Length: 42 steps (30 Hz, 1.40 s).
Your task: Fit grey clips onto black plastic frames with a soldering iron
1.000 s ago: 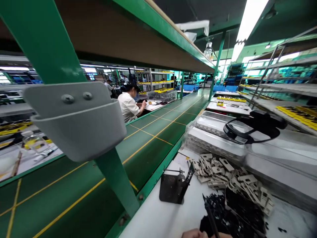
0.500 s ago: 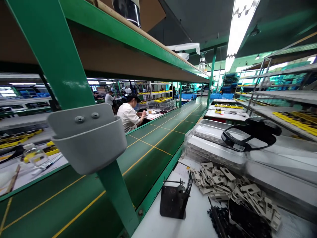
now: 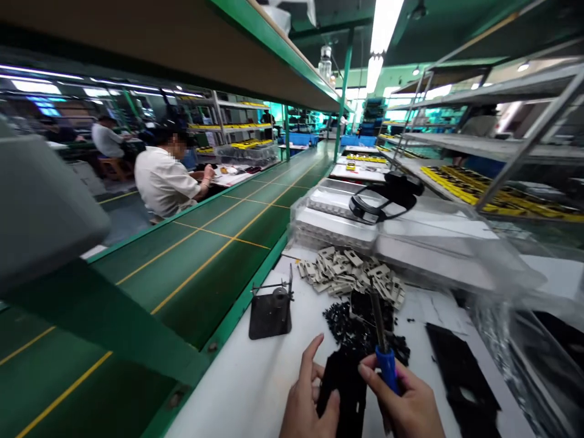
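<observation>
My right hand [image 3: 408,395] is closed around the blue handle of a soldering iron [image 3: 387,365], whose metal barrel points up and away from me. My left hand [image 3: 308,395] grips a flat black plastic part [image 3: 345,389] by its left side, thumb on top and index finger stretched forward. Just beyond the hands lies a heap of small black pieces [image 3: 340,322]. Behind that is a pile of light grey plastic parts [image 3: 337,271]. A dark metal stand [image 3: 270,316] with a rod across its top stands to the left on the white table.
A green conveyor [image 3: 219,243] with yellow lines runs along the left. Clear plastic trays [image 3: 328,225] hold a black headband-like device [image 3: 387,198]. More black parts [image 3: 463,377] lie at right. A grey holder [image 3: 45,194] and green post are close on the left. A co-worker [image 3: 164,176] sits across the conveyor.
The view has swung right and down. Both my hands have come into sight, holding the black plastic part and the soldering iron.
</observation>
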{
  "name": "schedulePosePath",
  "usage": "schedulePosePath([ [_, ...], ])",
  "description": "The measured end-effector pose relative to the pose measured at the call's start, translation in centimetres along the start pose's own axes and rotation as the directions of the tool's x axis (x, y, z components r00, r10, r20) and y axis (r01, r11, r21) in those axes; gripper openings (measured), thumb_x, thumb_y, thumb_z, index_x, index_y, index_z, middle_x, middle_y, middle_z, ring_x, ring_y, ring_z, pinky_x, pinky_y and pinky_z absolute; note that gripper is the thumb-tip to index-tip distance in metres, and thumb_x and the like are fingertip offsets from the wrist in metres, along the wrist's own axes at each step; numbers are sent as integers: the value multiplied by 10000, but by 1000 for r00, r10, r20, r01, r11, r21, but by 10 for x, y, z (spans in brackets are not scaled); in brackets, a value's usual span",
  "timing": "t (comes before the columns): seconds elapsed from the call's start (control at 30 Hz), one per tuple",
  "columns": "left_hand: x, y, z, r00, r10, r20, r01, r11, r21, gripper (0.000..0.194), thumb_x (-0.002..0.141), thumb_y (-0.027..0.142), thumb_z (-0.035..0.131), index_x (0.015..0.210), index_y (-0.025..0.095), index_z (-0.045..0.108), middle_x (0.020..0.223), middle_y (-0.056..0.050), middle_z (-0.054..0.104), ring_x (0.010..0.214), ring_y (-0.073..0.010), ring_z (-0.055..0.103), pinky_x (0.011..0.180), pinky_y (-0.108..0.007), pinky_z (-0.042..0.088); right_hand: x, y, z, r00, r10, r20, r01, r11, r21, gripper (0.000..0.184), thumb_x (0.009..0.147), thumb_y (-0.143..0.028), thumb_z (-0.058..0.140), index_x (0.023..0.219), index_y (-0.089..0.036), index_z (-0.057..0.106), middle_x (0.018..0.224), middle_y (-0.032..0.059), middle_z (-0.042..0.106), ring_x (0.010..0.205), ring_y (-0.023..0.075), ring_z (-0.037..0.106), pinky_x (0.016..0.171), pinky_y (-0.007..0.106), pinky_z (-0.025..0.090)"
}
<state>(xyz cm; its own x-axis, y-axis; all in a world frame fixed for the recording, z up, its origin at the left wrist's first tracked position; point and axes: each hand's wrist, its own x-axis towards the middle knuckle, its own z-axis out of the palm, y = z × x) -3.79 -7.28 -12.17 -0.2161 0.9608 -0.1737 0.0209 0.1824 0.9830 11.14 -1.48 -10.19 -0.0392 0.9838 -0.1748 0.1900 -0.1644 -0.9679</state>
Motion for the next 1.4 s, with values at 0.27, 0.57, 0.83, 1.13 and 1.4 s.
schedulePosePath([
  [0.27, -6, 39, 8, 985, 172, 7, -172, 977, 123, 425, 830, 266, 555, 1251, 238, 597, 1192, -97, 639, 1067, -277, 596, 970, -381, 446, -18, -34, -1, 999, -51, 5, 51, 999, -2, 354, 757, -580, 678, 768, -226, 692, 580, -28, 519, 440, 101, 379, 399, 228, 321],
  [0.57, -9, 43, 2, 989, 96, 115, -104, 993, 59, 404, 804, 219, 528, 1207, 251, 543, 999, -37, 653, 697, -163, 574, 626, -266, 450, -12, -26, 0, 978, -192, 84, 197, 978, -60, 278, 840, -502, 644, 780, -231, 637, 718, -3, 614, 655, 160, 572, 615, 243, 454],
  [0.83, -14, 41, -1, 992, 53, 114, -51, 998, -21, 345, 860, 380, 537, 1180, 251, 555, 1036, -45, 632, 838, -190, 621, 716, -252, 495, -13, -22, 0, 988, -134, -75, 130, 990, -51, 349, 745, -500, 743, 914, -245, 575, 756, -39, 528, 607, 135, 498, 562, 238, 429],
  [1.13, -8, 50, 3, 993, 86, 79, -88, 996, 28, 317, 889, 503, 557, 991, 204, 589, 799, -5, 559, 566, -105, 514, 515, -203, 407, -18, -21, 1, 1000, -12, -5, 13, 990, 138, 375, 704, -499, 780, 758, -214, 544, 661, -45, 511, 577, 124, 492, 537, 220, 434],
  [1.4, -10, 55, 1, 998, 54, 27, -55, 998, 11, 343, 872, 525, 579, 984, 204, 625, 863, -29, 589, 607, -117, 558, 560, -209, 456, -18, -27, -2, 999, 7, 37, -9, 998, 68, 408, 704, -516, 764, 703, -221, 482, 599, -62, 461, 533, 113, 428, 490, 218, 374],
])
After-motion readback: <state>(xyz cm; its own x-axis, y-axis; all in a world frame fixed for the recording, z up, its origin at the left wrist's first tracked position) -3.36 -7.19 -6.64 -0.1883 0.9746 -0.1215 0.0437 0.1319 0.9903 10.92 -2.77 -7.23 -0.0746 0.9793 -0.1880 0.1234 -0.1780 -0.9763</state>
